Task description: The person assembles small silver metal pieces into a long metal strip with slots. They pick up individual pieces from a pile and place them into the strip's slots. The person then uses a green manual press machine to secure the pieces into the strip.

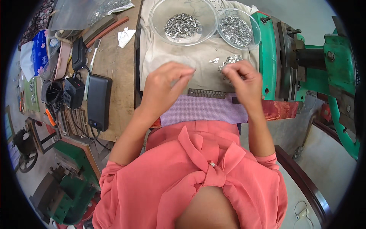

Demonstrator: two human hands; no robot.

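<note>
My left hand (167, 86) is raised over the beige cloth (167, 55), its thumb and fingers bent together in a pinch. Whatever might be between those fingertips is too small to make out. Close to a loose pile of small shiny metal pieces (233, 59), my right hand (247, 78) is also pinched, its fingertips partly covering the pile. A few flat metal bits (214, 60) lie left of the pile. Between my hands, a dark slotted metal strip (207, 93) rests at the cloth's near edge. Part of another dark bar (235, 100) shows beside my right wrist.
Two clear bowls, a large one (154, 28) and a smaller one (258, 35), hold small metal parts at the back. A green machine (268, 65) stands right. On the wooden bench (122, 76) at left are a black power bank (100, 102), cables and a toothbrush (93, 53).
</note>
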